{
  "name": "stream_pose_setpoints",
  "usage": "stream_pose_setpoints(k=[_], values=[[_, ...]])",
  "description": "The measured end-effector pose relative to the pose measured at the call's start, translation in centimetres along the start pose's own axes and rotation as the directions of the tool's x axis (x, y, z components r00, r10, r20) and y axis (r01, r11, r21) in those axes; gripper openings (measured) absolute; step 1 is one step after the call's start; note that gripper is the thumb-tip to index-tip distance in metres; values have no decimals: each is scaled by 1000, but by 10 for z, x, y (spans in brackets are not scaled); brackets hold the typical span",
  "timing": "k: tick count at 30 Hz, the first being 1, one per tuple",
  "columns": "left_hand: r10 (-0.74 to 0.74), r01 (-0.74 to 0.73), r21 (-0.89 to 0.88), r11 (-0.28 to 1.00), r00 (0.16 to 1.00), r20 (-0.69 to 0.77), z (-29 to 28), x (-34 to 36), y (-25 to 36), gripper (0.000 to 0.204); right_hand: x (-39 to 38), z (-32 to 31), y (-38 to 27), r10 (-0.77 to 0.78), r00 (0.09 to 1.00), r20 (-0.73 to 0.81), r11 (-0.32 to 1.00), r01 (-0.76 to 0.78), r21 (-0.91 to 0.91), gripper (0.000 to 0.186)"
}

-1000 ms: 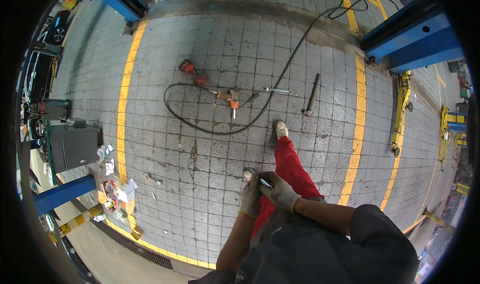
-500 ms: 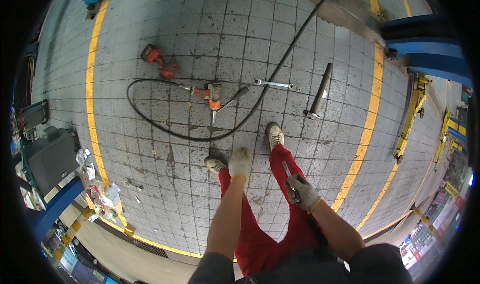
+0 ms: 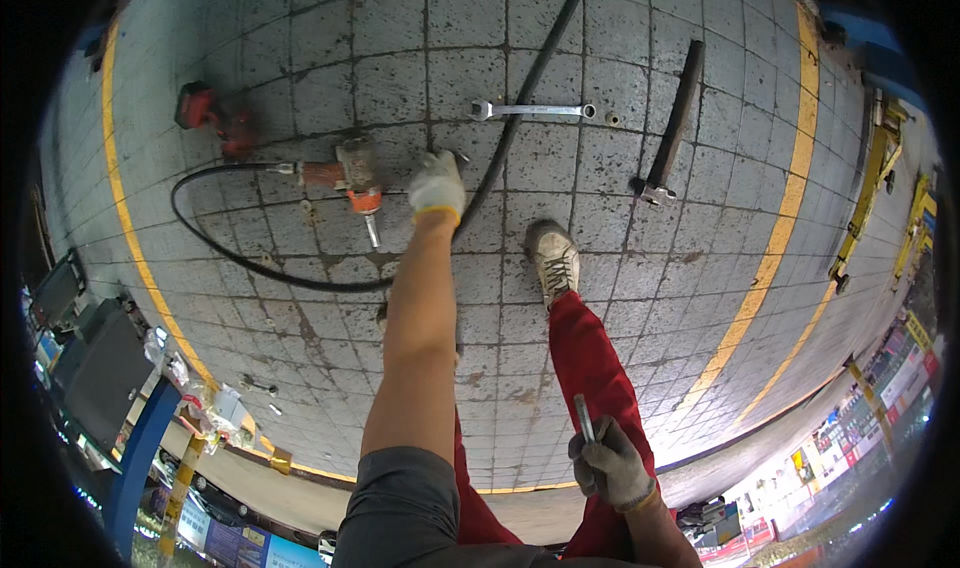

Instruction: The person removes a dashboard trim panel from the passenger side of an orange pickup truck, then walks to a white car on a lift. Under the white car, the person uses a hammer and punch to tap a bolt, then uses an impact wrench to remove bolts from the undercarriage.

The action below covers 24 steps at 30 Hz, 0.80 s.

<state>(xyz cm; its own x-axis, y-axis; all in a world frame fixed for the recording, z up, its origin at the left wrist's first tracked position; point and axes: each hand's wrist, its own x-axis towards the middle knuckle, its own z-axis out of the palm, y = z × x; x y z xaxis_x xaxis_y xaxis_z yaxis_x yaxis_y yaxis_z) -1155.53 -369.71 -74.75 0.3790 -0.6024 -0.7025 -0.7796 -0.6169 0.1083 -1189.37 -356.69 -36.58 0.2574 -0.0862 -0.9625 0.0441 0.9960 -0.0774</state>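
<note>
My left hand (image 3: 437,183), in a pale work glove, reaches down to the floor. Its fingers are curled over a tool with a black handle (image 3: 461,156); only the handle's end shows, the rest is covered by the glove. Near my right thigh, my gloved right hand (image 3: 610,466) is closed around a slim metal rod (image 3: 584,418), which points up out of the fist. Just left of my left hand lies an orange air impact wrench (image 3: 355,183) with a long socket. A combination wrench (image 3: 535,111) rests on the floor beyond, across the black hose (image 3: 497,163).
A hammer (image 3: 675,123) lies at the right. To the far left is a red cordless power tool (image 3: 215,120), partly blurred. Small rings or nuts are scattered on the tiles. My shoe (image 3: 554,263) stands near the hose. A dark cabinet (image 3: 105,378) is at the left edge.
I have bent lower. My left hand has moved forward from near my left shoe onto the black-handled tool. The right hand still grips the rod and has come closer to my body.
</note>
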Motion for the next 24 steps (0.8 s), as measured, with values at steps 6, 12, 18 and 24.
stream_pose_setpoints(k=[6, 12, 18, 24], values=[[90, -148, -245, 958, 968, -235, -121, -196, -13, 53, -6, 5, 7, -11, 995, -101, 995, 20, 95, 18], [-304, -334, -844, 420, 824, -478, -402, -492, -71, 39, -5, 25, -34, 75, 994, 82, 981, -59, -187, 13], [-341, -843, -362, 397, 231, -911, -596, -765, -118, 68, -57, 156, -86, -269, 904, 332, 834, 391, -389, 30], [-228, -800, 161, 578, -348, -909, -675, -981, -110, 64, -177, 260, -116, -180, 847, 501, 693, 470, -546, 20]])
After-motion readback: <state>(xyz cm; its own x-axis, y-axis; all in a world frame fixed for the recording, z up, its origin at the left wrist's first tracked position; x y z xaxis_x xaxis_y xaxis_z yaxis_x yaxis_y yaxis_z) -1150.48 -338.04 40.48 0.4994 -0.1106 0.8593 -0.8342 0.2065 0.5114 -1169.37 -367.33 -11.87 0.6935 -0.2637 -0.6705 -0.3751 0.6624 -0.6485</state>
